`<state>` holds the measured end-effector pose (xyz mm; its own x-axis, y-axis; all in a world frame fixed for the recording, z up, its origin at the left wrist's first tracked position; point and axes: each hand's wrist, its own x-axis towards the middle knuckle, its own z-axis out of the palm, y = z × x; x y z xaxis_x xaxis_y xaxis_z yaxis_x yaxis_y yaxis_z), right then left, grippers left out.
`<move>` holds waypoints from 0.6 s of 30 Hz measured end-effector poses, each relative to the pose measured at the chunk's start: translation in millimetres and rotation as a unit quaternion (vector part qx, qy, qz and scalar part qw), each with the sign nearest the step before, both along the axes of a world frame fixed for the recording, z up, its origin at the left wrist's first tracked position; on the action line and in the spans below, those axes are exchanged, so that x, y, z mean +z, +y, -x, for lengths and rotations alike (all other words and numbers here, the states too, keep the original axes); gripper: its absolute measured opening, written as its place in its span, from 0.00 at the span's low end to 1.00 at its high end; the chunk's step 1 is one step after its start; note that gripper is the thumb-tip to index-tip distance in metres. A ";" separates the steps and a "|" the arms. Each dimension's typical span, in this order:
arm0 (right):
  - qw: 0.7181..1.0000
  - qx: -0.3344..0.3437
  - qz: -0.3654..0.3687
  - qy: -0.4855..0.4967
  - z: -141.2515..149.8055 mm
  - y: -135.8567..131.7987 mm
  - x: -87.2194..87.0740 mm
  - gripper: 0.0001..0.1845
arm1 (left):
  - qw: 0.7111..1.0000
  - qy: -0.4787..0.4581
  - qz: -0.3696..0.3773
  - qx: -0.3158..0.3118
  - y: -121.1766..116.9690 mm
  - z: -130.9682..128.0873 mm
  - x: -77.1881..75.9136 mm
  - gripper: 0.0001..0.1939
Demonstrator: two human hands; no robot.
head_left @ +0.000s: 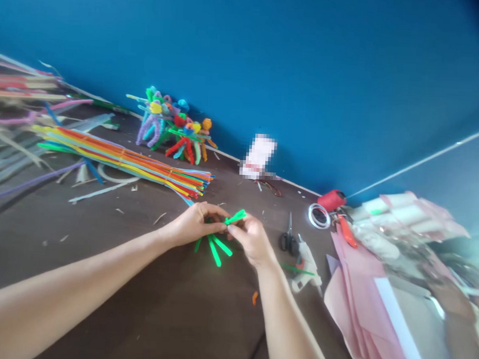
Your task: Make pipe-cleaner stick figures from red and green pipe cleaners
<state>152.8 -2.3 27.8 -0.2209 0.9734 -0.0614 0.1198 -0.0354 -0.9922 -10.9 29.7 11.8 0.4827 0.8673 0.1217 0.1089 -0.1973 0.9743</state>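
Note:
Between my hands is a bunch of bright green pipe cleaners [216, 251], gathered at the middle with ends splaying downward and others sticking up to the right. My left hand [193, 222] pinches it from the left, fingers closed around the gathered middle. From the right, my right hand [250, 238] pinches the same spot with thumb and fingers. The fingertips of both hands nearly meet there and hide part of the join. Beyond my left hand lies a thick bundle of many-coloured pipe cleaners [125, 161], tied with bands.
Finished pipe-cleaner figures [178, 126] stand against the blue wall. Right of my hands lie black scissors [289, 240] and a white glue gun [309, 267]. Farther right are a red hair-dryer-like object [330, 199], a white ring-shaped roll [319, 217] and pink paper sheets [357, 296]. Scraps dot the dark table [158, 313].

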 end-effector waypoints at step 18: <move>0.837 -0.309 -0.181 -0.413 -63.9 -66.0 50.2 0.11 | 0.968 -0.154 0.188 0.058 4.0 3.4 2.2 0.11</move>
<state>216.7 -68.3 78.0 0.3030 0.8743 0.3792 0.8406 -0.0577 -0.5386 -14.3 33.7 14.0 0.3708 0.9243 -0.0907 -0.1988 0.1744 0.9644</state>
